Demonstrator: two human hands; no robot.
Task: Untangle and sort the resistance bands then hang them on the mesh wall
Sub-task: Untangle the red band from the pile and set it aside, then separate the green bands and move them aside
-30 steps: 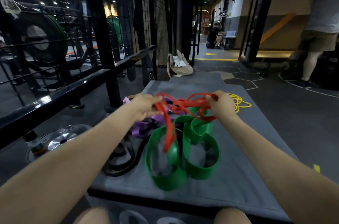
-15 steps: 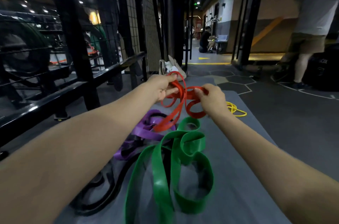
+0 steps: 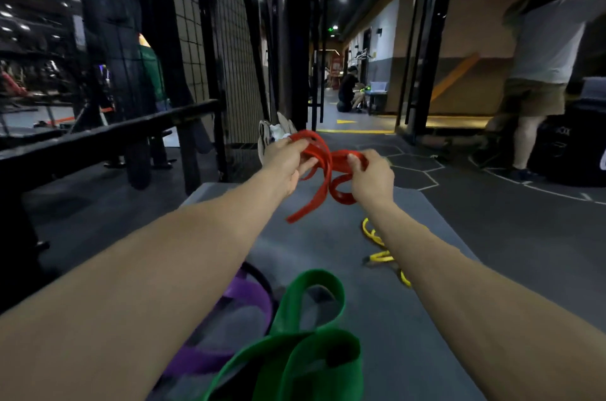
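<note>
**Red band in hand, four colours still unsorted**

Left hand point(image 3: 288, 159): fingers curled and pinching one side of the red band point(image 3: 323, 171), raised above the mat.

Right hand point(image 3: 370, 176): fingers curled round the other side of the same band; thumb on top.

Red band: held between both hands, looped over itself several times, one length hanging down toward the grey mat point(image 3: 410, 318). It appears clear of the other bands.

Green band point(image 3: 311, 335): lying on the mat near the person, folded in wide loops.

Purple band point(image 3: 242, 299): on the mat left of the green one, touching it; a black band point(image 3: 260, 272) edges it.

Yellow band point(image 3: 380, 251): thin, on the mat to the right, partly hidden by the right forearm.

Mesh wall point(image 3: 210, 49): ahead on the left, beyond a dark rail.

Progress, by judgement: early. One band is separated but still twisted; nothing is sorted, and no band of this set can be seen hung.

Obscured: both forearms cover much of the mat; the lower bands are cut off at the frame edge and blurred.
</note>
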